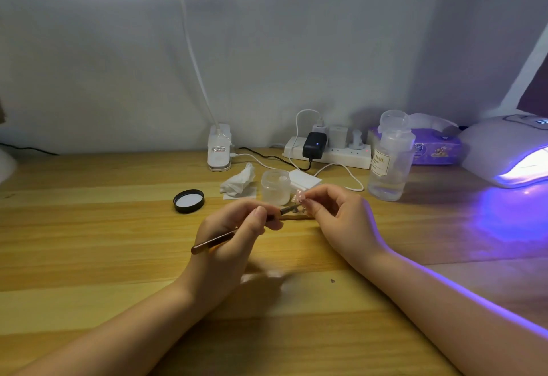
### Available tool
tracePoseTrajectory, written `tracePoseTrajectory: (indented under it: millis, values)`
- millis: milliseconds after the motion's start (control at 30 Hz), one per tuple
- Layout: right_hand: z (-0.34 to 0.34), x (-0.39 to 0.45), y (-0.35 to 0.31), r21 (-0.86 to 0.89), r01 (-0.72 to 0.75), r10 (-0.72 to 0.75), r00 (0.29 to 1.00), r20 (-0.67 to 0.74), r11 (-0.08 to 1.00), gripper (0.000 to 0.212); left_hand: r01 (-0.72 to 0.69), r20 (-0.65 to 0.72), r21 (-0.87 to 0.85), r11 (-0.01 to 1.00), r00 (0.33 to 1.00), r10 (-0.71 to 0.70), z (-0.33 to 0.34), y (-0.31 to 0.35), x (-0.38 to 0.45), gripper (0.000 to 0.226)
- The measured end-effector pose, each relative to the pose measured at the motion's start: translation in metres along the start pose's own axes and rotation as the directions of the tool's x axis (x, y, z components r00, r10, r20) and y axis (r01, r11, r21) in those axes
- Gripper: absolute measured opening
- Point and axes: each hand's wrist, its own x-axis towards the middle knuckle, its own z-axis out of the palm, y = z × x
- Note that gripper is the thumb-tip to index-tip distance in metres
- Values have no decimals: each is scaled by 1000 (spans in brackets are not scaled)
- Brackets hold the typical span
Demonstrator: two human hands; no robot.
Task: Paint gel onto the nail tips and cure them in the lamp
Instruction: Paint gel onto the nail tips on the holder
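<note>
1. Left hand (234,233): fingers curled round a thin brown-handled brush (219,240), held pen-fashion; handle end points down-left, bristle end points right toward the other hand.
2. Right hand (338,215): thumb and fingers pinch a small pink nail tip (298,196) just above the brush tip. Brush tip and nail tip are very close; whether they touch cannot be told.
3. A thin brown stick (296,218) runs between the two hands below the brush; what it carries is hidden by the fingers.
4. Both hands are raised over the middle of the wooden table (89,227), forearms coming in from the near edge.
5. Just behind the hands: an open frosted jar (275,187); its black lid (189,201) lies to the left, inside face up.
6. Beside the jar: a crumpled tissue (238,183) and a stack of white pads (305,179).
7. Right of the hands: a clear pump bottle (390,159) with a label reading "NAIL".
8. Far right: the curing lamp (504,150), lit, throwing violet light on the table and along the right forearm.
9. At the back wall: a power strip (329,154) with plugs, a purple tissue pack (436,150), and the clamp base of a desk light (219,150).
</note>
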Motion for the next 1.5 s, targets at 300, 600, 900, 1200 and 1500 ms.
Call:
tracePoseTrajectory:
  millis: [300,600,900,1200,1500]
  values:
    - [-1,-1,-2,48,-22,19,998,61,999,12,-13,-80,-23,1000,997,11,1,1,2,34]
    - [-2,-2,-4,83,-25,16,995,102,996,12,-4,-124,29,1000,992,8,1,0,3,22]
    - [-1,-1,0,102,-44,36,997,72,994,16,-30,-30,-13,999,999,30,3,3,-1,30]
    - [0,0,1,110,-29,20,996,82,994,15,-31,-107,19,999,994,33,3,1,1,32]
    - [0,-1,0,95,-50,42,996,78,994,8,-20,-88,106,994,996,30,3,-3,17,8]
